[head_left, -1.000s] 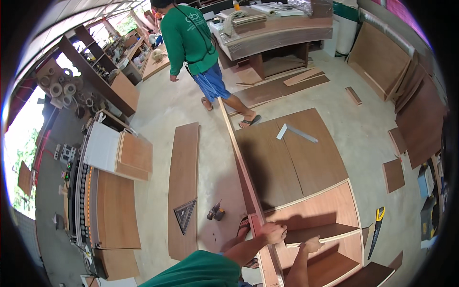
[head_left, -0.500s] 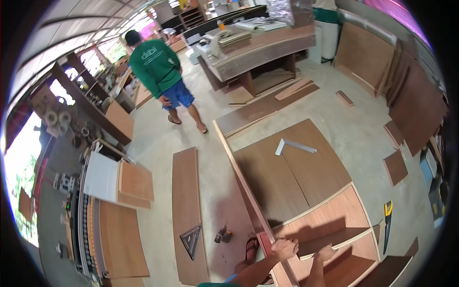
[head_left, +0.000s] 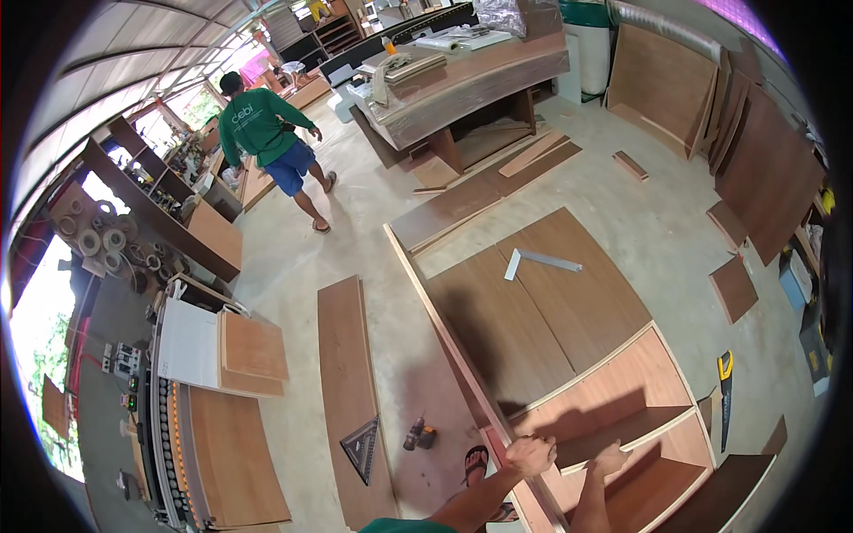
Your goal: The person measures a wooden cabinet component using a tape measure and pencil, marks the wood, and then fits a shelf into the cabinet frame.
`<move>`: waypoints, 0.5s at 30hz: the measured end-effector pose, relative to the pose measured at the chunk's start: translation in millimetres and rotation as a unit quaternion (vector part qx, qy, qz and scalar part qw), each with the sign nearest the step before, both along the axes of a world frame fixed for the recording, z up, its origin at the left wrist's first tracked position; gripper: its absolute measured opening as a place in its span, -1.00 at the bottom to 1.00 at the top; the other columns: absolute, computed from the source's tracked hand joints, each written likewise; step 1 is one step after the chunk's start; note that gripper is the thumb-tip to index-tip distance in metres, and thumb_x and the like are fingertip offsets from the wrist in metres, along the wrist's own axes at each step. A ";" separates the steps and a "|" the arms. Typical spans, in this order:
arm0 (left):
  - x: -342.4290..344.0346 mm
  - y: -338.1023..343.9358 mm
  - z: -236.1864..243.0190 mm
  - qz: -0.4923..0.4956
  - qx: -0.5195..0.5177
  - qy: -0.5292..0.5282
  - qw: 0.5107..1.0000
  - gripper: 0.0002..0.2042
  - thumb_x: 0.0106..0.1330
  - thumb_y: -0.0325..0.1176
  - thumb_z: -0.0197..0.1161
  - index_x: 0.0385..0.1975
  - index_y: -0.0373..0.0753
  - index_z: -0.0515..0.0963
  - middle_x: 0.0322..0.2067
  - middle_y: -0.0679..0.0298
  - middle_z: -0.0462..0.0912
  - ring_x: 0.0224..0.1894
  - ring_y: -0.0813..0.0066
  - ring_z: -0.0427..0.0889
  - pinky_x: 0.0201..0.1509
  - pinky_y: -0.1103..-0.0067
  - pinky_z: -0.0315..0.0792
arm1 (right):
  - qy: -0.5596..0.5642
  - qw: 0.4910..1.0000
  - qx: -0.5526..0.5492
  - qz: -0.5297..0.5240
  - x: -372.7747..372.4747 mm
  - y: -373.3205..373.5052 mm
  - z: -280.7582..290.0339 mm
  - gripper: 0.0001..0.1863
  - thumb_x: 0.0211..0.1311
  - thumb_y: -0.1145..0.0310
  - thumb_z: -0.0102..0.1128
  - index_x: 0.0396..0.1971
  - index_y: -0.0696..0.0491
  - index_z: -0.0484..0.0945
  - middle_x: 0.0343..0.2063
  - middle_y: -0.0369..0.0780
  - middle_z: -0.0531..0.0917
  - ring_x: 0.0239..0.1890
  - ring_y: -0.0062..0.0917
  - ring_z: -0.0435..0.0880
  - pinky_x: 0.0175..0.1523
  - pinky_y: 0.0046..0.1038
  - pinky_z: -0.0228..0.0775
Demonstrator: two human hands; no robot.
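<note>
A wooden cabinet frame [head_left: 672, 345] with brown inner panels lies at the lower right, its long side board [head_left: 444, 333] running away from me. My left hand [head_left: 531, 455] is closed over the edge of that side board near its close end. A short way to its right, my right hand [head_left: 610, 458] is curled over the pale edge of a cabinet divider [head_left: 657, 425]. Both hands' fingertips are partly hidden. Brown back panels [head_left: 542, 311] lie beyond the frame, with a metal try square [head_left: 542, 260] on top.
A cordless drill [head_left: 419, 435] stands on the floor left of the side board. A black triangular square [head_left: 361, 451] rests on a long plank [head_left: 346, 355]. Right of the cabinet is a handsaw [head_left: 726, 400]. A person in a green shirt [head_left: 267, 129] walks near a wrapped workbench [head_left: 462, 98].
The person in green has stepped farther away, toward the back left. My hands keep their hold on the cabinet; the whole view has shifted slightly.
</note>
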State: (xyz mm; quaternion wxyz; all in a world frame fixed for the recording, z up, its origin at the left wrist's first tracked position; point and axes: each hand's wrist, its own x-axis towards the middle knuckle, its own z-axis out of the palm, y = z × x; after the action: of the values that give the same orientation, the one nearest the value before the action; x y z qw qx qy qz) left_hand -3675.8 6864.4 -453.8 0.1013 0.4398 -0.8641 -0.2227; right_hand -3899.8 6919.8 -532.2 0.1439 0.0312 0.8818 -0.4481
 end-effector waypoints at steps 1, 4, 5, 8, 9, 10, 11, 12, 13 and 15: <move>0.9 0.8 -2.2 -0.001 -0.006 -0.002 1.000 -0.77 0.40 -0.18 0.17 -0.25 -0.22 0.61 -0.49 0.10 0.73 -0.44 0.10 0.77 -0.27 0.27 0.69 | -0.004 1.000 -0.019 0.006 1.4 2.0 -0.1 -0.36 0.46 0.28 0.22 0.43 0.26 0.36 0.06 0.21 0.72 0.09 0.15 0.74 0.28 0.02 0.55; 3.3 2.3 -8.5 -0.005 -0.004 -0.014 1.000 -0.76 0.40 -0.17 0.17 -0.25 -0.23 0.61 -0.47 0.09 0.74 -0.43 0.09 0.77 -0.25 0.26 0.69 | -0.014 0.999 0.029 0.000 6.8 1.0 11.1 -0.33 0.46 0.27 0.20 0.46 0.26 0.34 0.06 0.21 0.73 0.09 0.17 0.73 0.28 0.02 0.54; 3.9 1.5 -10.9 -0.005 0.012 -0.022 1.000 -0.75 0.40 -0.17 0.17 -0.25 -0.23 0.60 -0.47 0.09 0.75 -0.43 0.08 0.78 -0.25 0.25 0.69 | -0.018 0.998 0.063 -0.005 9.7 -1.1 17.6 -0.32 0.46 0.25 0.19 0.47 0.26 0.33 0.06 0.21 0.73 0.09 0.17 0.73 0.28 0.02 0.54; 10.7 7.3 -14.3 0.006 0.036 -0.036 0.999 -0.74 0.40 -0.15 0.17 -0.25 -0.25 0.59 -0.47 0.06 0.76 -0.43 0.05 0.78 -0.24 0.22 0.69 | -0.026 0.996 0.084 0.009 35.0 -16.0 79.2 -0.43 0.51 0.30 0.17 0.43 0.21 0.39 0.18 0.04 0.71 0.14 -0.06 0.74 0.29 -0.19 0.56; 5.6 5.2 -14.5 0.007 0.034 -0.029 0.999 -0.74 0.40 -0.15 0.16 -0.25 -0.25 0.59 -0.47 0.06 0.76 -0.43 0.03 0.79 -0.24 0.20 0.69 | -0.025 0.995 0.093 0.008 30.3 -17.2 84.3 -0.45 0.53 0.31 0.16 0.42 0.20 0.41 0.20 0.00 0.71 0.15 -0.11 0.74 0.28 -0.23 0.57; 1.9 3.7 -14.8 0.004 0.033 -0.022 0.999 -0.74 0.40 -0.16 0.16 -0.25 -0.25 0.59 -0.48 0.06 0.75 -0.44 0.03 0.79 -0.24 0.19 0.69 | -0.030 0.993 0.113 0.006 18.6 -14.8 69.0 -0.46 0.54 0.30 0.15 0.41 0.21 0.41 0.19 0.01 0.71 0.15 -0.10 0.74 0.27 -0.23 0.57; -1.6 1.6 -14.8 0.004 0.031 -0.016 0.999 -0.74 0.40 -0.16 0.16 -0.25 -0.26 0.59 -0.48 0.06 0.75 -0.44 0.02 0.78 -0.24 0.18 0.69 | -0.035 0.991 0.131 0.006 11.5 -13.3 58.2 -0.46 0.55 0.29 0.14 0.41 0.22 0.42 0.18 0.01 0.71 0.14 -0.10 0.75 0.27 -0.23 0.58; 0.2 2.1 -17.0 0.006 0.029 -0.014 0.999 -0.74 0.40 -0.17 0.16 -0.25 -0.26 0.59 -0.49 0.06 0.75 -0.45 0.01 0.78 -0.24 0.17 0.69 | -0.032 0.993 0.111 0.010 15.3 -12.8 54.0 -0.47 0.54 0.31 0.14 0.40 0.22 0.42 0.17 0.01 0.72 0.12 -0.11 0.75 0.24 -0.24 0.59; 3.7 4.6 -18.9 0.007 0.029 -0.014 0.999 -0.74 0.39 -0.18 0.16 -0.25 -0.26 0.59 -0.49 0.05 0.75 -0.44 0.01 0.78 -0.25 0.16 0.68 | -0.029 0.995 0.090 0.013 19.0 -11.7 49.7 -0.47 0.54 0.32 0.15 0.39 0.23 0.43 0.15 0.01 0.73 0.10 -0.11 0.76 0.21 -0.25 0.60; 12.5 11.1 -22.1 0.006 0.028 -0.013 0.999 -0.75 0.38 -0.20 0.15 -0.24 -0.27 0.59 -0.48 0.03 0.75 -0.43 0.00 0.79 -0.26 0.14 0.68 | -0.026 0.997 0.065 0.021 24.0 -7.8 41.5 -0.49 0.52 0.36 0.16 0.37 0.24 0.44 0.12 0.01 0.74 0.06 -0.12 0.78 0.16 -0.27 0.62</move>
State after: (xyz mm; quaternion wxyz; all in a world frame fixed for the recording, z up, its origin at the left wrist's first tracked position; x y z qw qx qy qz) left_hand -3663.2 6875.6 -475.9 0.0784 0.4503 -0.8563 -0.2404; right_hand -3875.8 6912.0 -490.6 0.1737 0.0332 0.9055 -0.3857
